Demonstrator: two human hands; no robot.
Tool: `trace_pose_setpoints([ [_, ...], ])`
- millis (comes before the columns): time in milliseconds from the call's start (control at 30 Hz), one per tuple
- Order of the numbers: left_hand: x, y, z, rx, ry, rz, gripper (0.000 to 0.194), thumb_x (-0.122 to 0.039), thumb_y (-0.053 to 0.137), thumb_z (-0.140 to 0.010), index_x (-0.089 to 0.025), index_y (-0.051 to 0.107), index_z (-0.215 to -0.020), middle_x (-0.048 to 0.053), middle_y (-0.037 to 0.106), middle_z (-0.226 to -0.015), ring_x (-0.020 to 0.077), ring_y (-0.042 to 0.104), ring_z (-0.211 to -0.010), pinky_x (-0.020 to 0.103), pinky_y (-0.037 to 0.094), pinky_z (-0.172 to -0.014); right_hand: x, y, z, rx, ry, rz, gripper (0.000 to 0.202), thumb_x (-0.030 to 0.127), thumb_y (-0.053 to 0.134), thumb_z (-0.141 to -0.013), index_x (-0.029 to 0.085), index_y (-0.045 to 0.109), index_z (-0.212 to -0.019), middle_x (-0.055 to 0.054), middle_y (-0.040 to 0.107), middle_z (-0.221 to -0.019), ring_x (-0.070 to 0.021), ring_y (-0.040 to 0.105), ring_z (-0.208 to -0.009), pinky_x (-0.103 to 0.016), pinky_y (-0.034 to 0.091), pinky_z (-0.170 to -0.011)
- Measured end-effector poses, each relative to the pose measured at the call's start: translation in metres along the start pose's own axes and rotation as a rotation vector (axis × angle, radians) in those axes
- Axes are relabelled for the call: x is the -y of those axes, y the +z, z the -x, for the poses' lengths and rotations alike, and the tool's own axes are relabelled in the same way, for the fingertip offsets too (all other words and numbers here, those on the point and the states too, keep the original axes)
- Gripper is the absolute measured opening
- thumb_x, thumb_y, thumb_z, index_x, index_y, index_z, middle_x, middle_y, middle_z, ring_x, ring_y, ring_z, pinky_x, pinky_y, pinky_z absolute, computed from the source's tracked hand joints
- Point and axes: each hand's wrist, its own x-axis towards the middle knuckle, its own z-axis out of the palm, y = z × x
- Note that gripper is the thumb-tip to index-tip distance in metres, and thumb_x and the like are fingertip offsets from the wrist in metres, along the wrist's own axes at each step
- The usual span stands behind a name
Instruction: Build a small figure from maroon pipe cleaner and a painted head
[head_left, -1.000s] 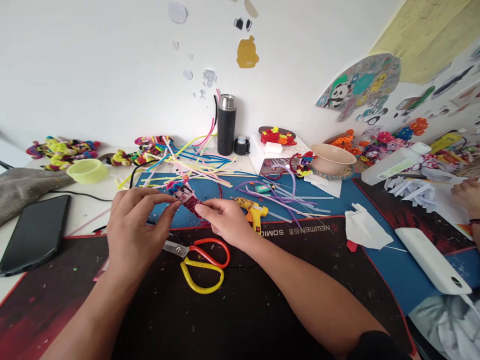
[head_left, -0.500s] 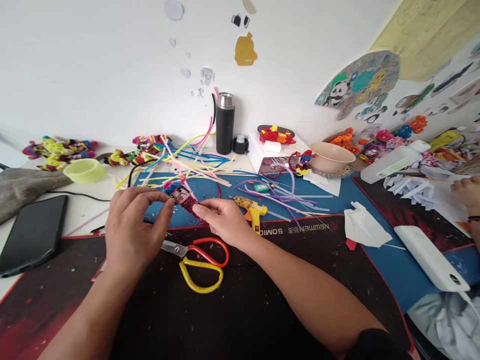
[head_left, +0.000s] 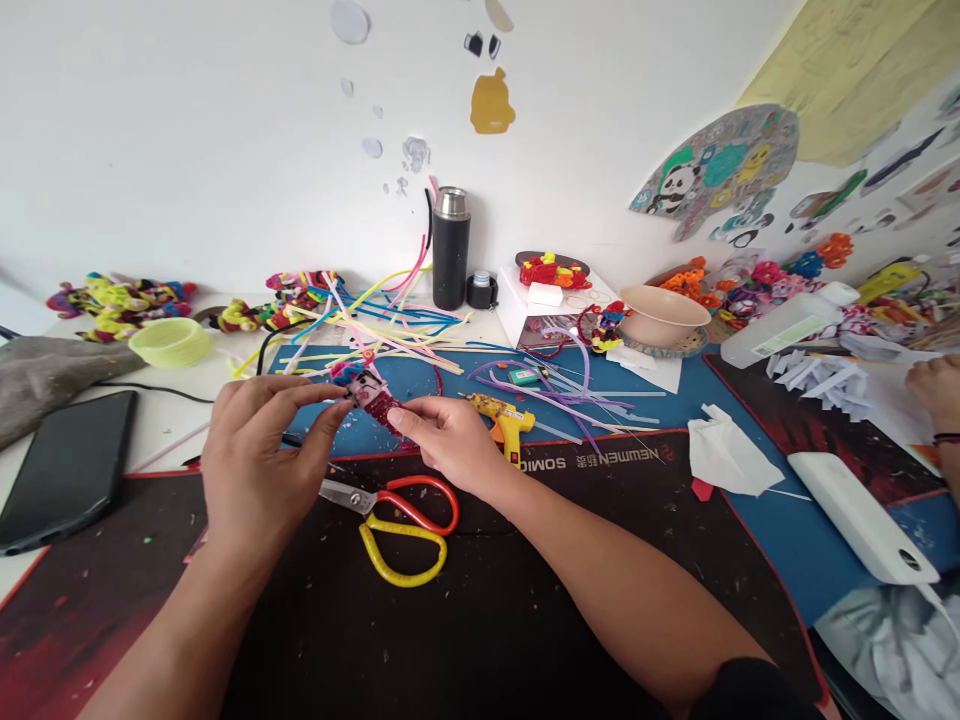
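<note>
A small pipe-cleaner doll (head_left: 367, 388) is held tilted between both hands above the mat. It has a pale face with dark marks, blue and pink trim on top and a dark red fuzzy body. My right hand (head_left: 442, 432) pinches the lower body between thumb and fingers. At the side of the head, my left hand (head_left: 262, 440) has thumb and forefinger pressed together on its edge; the exact contact is partly hidden. Below them lie scissors (head_left: 405, 580) with one red and one yellow handle. Just right of my right hand is a yellow hot glue gun (head_left: 512, 428).
Loose pipe cleaners (head_left: 420, 340) spread behind the hands. A black flask (head_left: 451, 250) stands by the wall. To the left are a phone (head_left: 67, 470) and a yellow-green bowl (head_left: 171, 343); at right, a white power bank (head_left: 862, 515) and another person's hand (head_left: 934, 390).
My left thumb and forefinger have shifted slightly left along the doll's head, and the doll has turned a little. My right hand keeps its grip on the body.
</note>
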Motion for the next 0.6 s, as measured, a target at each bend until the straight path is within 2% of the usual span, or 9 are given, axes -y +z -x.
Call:
trace_pose_setpoints([
  [333,0.0019,0.0031,0.0015,0.018,-0.034,0.010,0.014,-0.039,0.078,-0.105,-0.030,0.083,-0.095,0.004,0.080,-0.092,0.0299,0.074,-0.091,0.047,0.054,-0.087,0.0030,0.0022,0.0014,0.005,0.007,0.009,0.051,0.069,0.080,-0.097,0.019,0.084,-0.108,0.003,0.053,-0.066,-0.0134,0.046,-0.057,-0.028,0.034,-0.055],
  [600,0.0023,0.0037,0.0024,0.009,0.078,-0.004,0.010,-0.029,0.078,-0.106,-0.024,0.082,-0.099,0.010,0.080,-0.094,0.0328,0.072,-0.091,0.048,0.055,-0.086,0.0098,0.0002,0.0048,0.027,-0.007,0.031,0.046,0.059,0.076,-0.101,0.015,0.083,-0.109,0.003,0.053,-0.068,-0.0132,0.046,-0.058,-0.030,0.033,-0.057],
])
